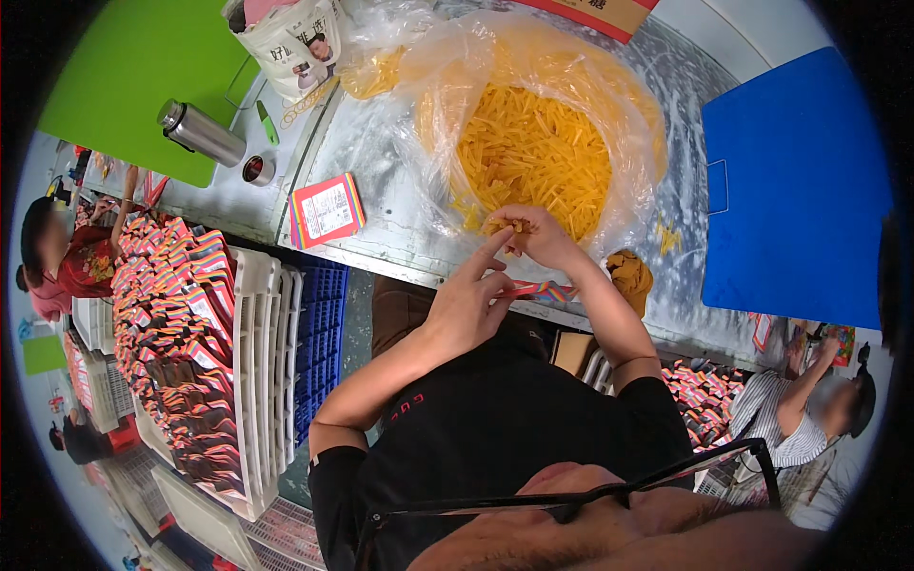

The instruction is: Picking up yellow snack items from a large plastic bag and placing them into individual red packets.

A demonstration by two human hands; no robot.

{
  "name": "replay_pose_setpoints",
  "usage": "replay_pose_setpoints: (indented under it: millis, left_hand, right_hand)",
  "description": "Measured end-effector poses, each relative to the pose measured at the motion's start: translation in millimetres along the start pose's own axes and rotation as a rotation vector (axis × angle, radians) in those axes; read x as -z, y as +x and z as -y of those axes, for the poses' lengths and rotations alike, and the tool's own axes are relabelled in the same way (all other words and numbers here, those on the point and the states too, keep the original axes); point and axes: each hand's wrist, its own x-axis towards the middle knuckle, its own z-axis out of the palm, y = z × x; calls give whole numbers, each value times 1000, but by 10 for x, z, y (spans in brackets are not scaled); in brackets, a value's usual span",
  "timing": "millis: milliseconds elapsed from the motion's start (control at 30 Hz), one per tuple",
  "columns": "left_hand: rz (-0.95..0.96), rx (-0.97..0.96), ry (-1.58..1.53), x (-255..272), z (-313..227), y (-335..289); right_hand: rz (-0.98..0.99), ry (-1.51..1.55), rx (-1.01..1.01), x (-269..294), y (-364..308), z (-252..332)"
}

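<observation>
A large clear plastic bag stands open on the metal table, filled with yellow strips. At the bag's near edge my right hand is closed on a small bunch of yellow strips. My left hand is just to the left and nearer my body, its thumb and fingers closed on a striped packet in red, blue and other colours. The left index finger stretches up to the bunch in my right hand. Whether the packet has anything inside cannot be seen.
A stack of striped packets lies left on the table. Beyond stand a steel flask, a cup and a green-handled knife. A brown cloth-like bundle and a blue board are right. Packet-filled trays stand lower left; co-workers sit either side.
</observation>
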Motion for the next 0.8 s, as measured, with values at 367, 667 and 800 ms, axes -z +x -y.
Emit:
replay_pose_setpoints:
  millis: [367,667,800]
  left_hand:
    - [-87,-3,-27,-83,126,-21]
    - [-59,-42,114,-24,115,-24]
    - [-55,-45,109,-43,134,-42]
  right_hand:
    - [58,142,-10,57,-2,-4]
    - [46,129,-53,-7,2,69]
    - [19,98,-59,5,32,-20]
